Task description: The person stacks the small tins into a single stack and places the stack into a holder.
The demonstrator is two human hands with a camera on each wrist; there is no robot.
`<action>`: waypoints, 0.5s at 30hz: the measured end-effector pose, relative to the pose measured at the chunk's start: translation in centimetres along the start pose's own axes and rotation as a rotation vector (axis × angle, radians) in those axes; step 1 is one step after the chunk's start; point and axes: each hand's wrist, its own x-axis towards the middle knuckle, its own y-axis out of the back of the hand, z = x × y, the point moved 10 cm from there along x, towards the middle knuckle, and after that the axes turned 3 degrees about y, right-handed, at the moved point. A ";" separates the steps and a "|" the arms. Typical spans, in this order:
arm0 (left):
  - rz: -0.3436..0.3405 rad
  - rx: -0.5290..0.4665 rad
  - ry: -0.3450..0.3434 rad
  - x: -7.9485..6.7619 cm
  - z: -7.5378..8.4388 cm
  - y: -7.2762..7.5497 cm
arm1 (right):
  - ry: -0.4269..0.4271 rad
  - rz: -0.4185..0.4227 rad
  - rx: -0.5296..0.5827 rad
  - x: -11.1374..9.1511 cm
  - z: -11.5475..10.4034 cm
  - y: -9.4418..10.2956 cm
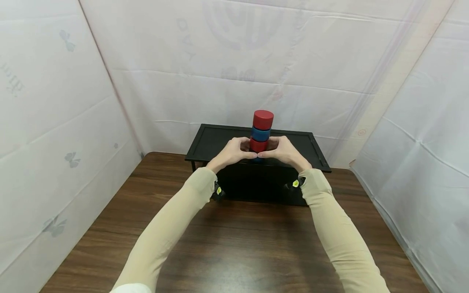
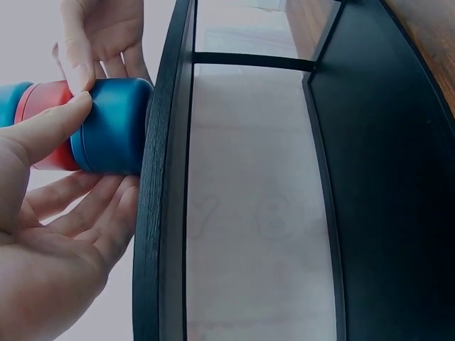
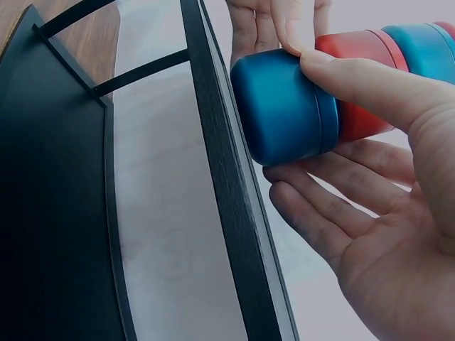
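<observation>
Four-tier is the stack of small round canisters, alternating in colour: a red canister (image 1: 263, 120) on top, a blue canister (image 1: 261, 134) under it, a second red canister (image 1: 258, 145), and a bottom blue canister (image 2: 119, 126) standing on the black shelf (image 1: 220, 142). My left hand (image 1: 233, 152) curves round the left of the stack, and my right hand (image 1: 283, 151) curves round the right. The thumbs meet in front, at the seam between the bottom blue and second red canisters. The fingers reach behind, partly hidden in the head view.
The black shelf stands on thin legs at the back of a brown wooden table (image 1: 234, 252). Its lower black panel (image 2: 391, 163) shows in both wrist views. White printed sheets (image 1: 176, 57) hang behind and at both sides.
</observation>
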 end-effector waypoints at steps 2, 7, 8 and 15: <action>0.000 -0.002 0.002 0.0 0.0 0.0 | -0.001 0.002 -0.001 0.1 0.0 0.0; 0.006 -0.001 0.008 0.1 -0.1 0.0 | -0.002 0.005 0.007 0.4 0.7 0.0; 0.006 0.000 0.010 0.1 -0.1 0.0 | -0.005 0.006 0.012 0.5 0.7 0.0; 0.008 -0.005 0.018 0.2 -0.3 0.0 | -0.006 0.010 0.015 0.5 0.8 -0.1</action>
